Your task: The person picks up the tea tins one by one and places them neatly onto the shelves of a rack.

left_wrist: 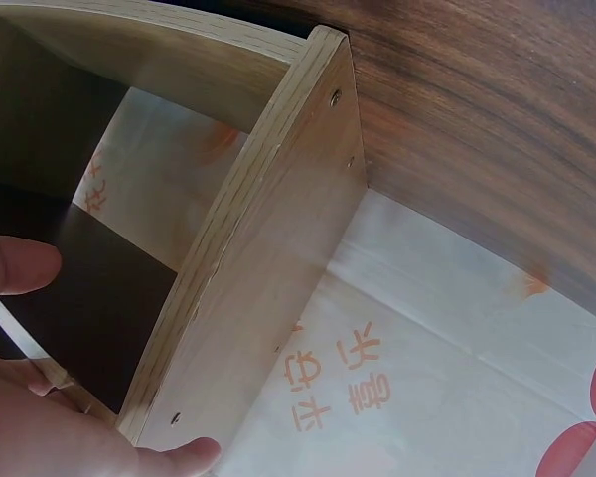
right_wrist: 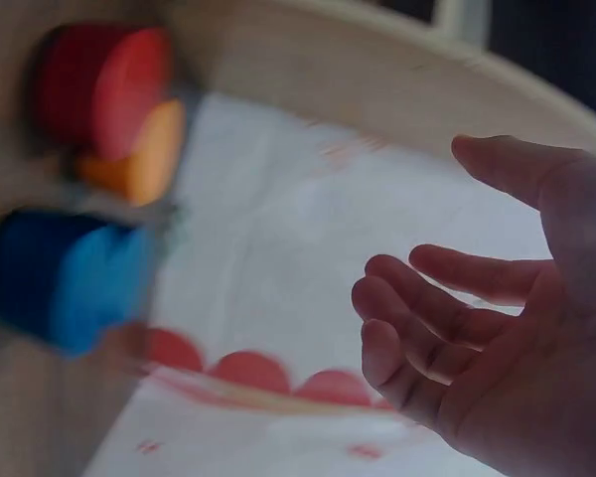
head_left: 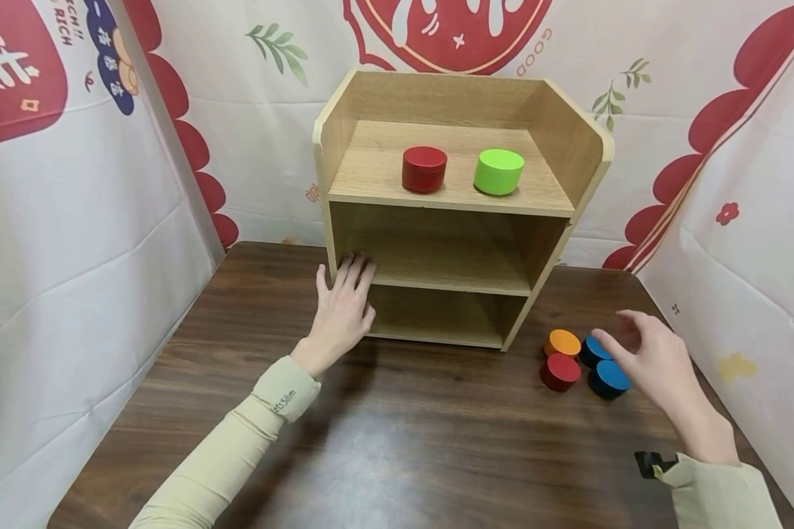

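Note:
A small wooden shelf (head_left: pixel 430 283) stands on the table. My left hand (head_left: pixel 340 312) rests at its left front edge with the fingers extended; in the left wrist view, fingers (left_wrist: pixel 20 266) lie to either side of the side panel (left_wrist: pixel 268 258). My right hand (head_left: pixel 658 360) hovers with parted, slightly bent fingers beside several short cylinders; its palm is bare in the right wrist view. These are an orange cylinder (head_left: pixel 562 343), a red cylinder (head_left: pixel 561 372), a blue cylinder (head_left: pixel 610 380) and another blue cylinder (head_left: pixel 594 351), partly hidden behind it.
On the top board of the shelf sit a dark red cylinder (head_left: pixel 424 170) and a bright green cylinder (head_left: pixel 499 173). Dark wood-grain table (head_left: pixel 397 441) lies beneath everything. Printed white cloth (head_left: pixel 265 147) hangs behind and at both sides.

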`<state>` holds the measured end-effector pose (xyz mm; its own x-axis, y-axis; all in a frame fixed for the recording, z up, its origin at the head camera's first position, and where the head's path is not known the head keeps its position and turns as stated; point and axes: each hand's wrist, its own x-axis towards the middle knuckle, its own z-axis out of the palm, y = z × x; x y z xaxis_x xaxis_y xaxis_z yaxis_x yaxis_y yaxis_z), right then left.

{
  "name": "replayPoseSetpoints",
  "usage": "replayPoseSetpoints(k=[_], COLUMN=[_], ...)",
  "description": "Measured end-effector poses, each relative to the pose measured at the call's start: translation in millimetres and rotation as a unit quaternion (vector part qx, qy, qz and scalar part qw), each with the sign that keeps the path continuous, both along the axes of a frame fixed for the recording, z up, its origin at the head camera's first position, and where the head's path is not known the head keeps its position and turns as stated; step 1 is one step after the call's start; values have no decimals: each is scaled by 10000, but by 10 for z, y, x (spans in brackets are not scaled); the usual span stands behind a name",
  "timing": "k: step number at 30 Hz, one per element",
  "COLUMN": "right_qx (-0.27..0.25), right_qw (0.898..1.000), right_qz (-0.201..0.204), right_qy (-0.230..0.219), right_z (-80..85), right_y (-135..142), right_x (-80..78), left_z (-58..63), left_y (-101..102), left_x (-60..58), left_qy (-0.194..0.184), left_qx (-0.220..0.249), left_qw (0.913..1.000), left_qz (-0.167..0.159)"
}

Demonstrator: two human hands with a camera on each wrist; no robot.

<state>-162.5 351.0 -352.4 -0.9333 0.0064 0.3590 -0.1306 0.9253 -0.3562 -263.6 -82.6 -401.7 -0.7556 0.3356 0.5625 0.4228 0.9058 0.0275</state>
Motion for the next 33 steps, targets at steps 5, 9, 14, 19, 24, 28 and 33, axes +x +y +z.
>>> replayPoseSetpoints(k=[5,9,14,19,24,28,33], right_qx=[123,162,226,364,283,175,191], right_qw=[9987,9957,9904,9834,9766,9724,9729], right_qz=[-267,-495,-510,-523,-577,-588,-572], right_qy=[-415,-760,-1263,-1700,-2054,-2250,-2234], right_z=[-365,-588,-777,-893,-917,-915,-943], right_y=[253,394,537,612,639,644,655], right_x=[-28,-51,-67,-91,-115,-126,-133], left_z=[8,16,21,16,4,-1,2], left_y=[-1,2,5,3,2,3,3], left_x=[-1,2,19,22,16,10,13], left_qy=[37,53,69,62,94,99,61], left_qx=[3,-4,29,34,43,46,32], left_qw=[10000,10000,10000,10000,9999,9999,10000], left_qz=[5,6,-31,-29,-36,-29,-4])
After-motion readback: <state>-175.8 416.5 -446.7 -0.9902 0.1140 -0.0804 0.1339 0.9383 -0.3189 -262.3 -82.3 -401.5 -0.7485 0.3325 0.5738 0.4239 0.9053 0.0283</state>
